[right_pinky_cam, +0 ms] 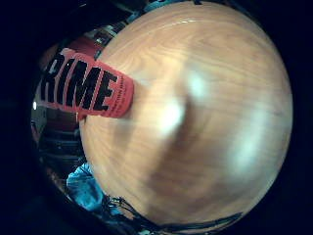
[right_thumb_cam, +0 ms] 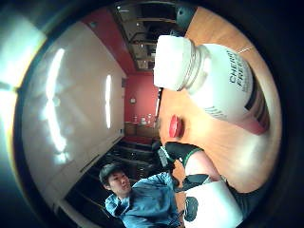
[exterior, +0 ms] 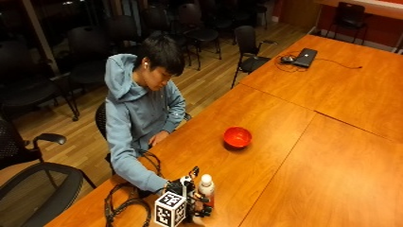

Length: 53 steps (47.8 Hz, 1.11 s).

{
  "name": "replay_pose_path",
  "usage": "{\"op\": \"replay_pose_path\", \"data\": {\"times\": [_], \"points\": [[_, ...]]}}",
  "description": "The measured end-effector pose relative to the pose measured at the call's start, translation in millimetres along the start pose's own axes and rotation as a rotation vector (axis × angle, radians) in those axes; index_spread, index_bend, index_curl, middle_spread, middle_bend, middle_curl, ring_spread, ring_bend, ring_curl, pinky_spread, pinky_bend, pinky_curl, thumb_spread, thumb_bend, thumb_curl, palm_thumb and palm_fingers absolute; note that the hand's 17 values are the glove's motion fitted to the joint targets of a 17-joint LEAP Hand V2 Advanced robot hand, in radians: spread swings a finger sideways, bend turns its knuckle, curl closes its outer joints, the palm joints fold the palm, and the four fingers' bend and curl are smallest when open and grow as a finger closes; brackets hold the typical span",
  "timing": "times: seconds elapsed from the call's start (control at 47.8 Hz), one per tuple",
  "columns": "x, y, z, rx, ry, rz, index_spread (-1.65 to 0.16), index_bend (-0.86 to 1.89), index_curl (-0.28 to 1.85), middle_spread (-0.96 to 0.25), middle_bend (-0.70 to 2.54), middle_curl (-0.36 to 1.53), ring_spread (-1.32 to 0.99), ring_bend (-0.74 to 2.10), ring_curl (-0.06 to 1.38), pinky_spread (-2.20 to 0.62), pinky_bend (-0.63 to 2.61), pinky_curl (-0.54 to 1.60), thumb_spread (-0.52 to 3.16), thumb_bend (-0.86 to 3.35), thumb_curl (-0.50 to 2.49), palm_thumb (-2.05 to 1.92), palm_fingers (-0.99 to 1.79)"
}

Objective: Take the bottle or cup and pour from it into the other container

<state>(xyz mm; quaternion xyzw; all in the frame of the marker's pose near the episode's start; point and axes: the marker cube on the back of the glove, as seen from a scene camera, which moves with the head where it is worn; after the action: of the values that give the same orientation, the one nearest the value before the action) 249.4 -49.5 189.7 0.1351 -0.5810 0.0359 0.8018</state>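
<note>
Black-gloved right hand (exterior: 189, 191) at the near end of the wooden table (exterior: 327, 156), wrapped round the bottle (exterior: 205, 188); fingers curled about its body, holding it. Bottle upright in the outside view, base on or just above the tabletop — cannot tell which. White cap (exterior: 205, 178) on top, showing above the glove. Pale upper body, darker red band lower down.

Thumb-side palm view: bottle (right_thumb_cam: 228, 83) close to the palm, white cap (right_thumb_cam: 173, 61) in place, black lettering down the pale side, red toward the base. Little-finger-side palm view: red label with bold black letters "RIME" (right_pinky_cam: 85, 85) at the edge, bottle lying against the wood grain of the table (right_pinky_cam: 205, 122), which fills the rest.

Red bowl (exterior: 237, 137) farther along the table from the bottle, well apart from it, upright, open side up. Same bowl small and red beyond the bottle in the thumb-side view (right_thumb_cam: 175, 127).

Bare left hand (exterior: 157, 138) resting at the table edge, between bottle and bowl, touching neither. Blue-grey hooded sleeve (exterior: 135, 172) running down to the glove.

Far from the bottle, beyond the bowl, a dark laptop (exterior: 305, 56) on an adjoining table. Black chairs (exterior: 249, 45) on the wood floor past the table edge.
</note>
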Motion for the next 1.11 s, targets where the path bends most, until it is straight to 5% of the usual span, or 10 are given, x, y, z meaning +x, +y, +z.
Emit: {"op": "replay_pose_path", "data": {"times": [0.314, 0.523, 0.669, 1.108], "points": [[-3.7, -22.5, 25.9, 0.048, -0.122, -0.024, -0.39, 0.13, 0.14, 0.08, 0.20, 0.33, 0.18, 0.64, 0.30, 0.26, 0.88, 0.28, 0.81, -0.01, 0.37, 0.66, 0.08], [-11.0, -36.0, 30.1, 0.153, -0.156, -0.042, -0.33, 0.06, 0.12, 0.05, 0.50, 0.41, 0.10, 0.70, 0.31, 0.23, 0.77, 0.25, 0.76, 0.03, 0.41, 0.90, 0.52], [-15.1, -39.8, 36.6, 0.174, -0.198, -0.027, -0.24, 0.25, 0.22, 0.00, 0.49, 0.42, -0.03, 0.66, 0.32, 0.14, 0.60, 0.22, 0.70, 0.05, 0.47, 1.04, 0.81], [-48.5, -39.9, 62.2, 0.090, -0.166, -0.039, -0.17, 0.15, 0.33, -0.03, 0.33, 0.43, -0.11, 0.51, 0.35, 0.01, 0.43, 0.24, 0.45, -0.03, 0.60, 1.11, 0.95]]}}
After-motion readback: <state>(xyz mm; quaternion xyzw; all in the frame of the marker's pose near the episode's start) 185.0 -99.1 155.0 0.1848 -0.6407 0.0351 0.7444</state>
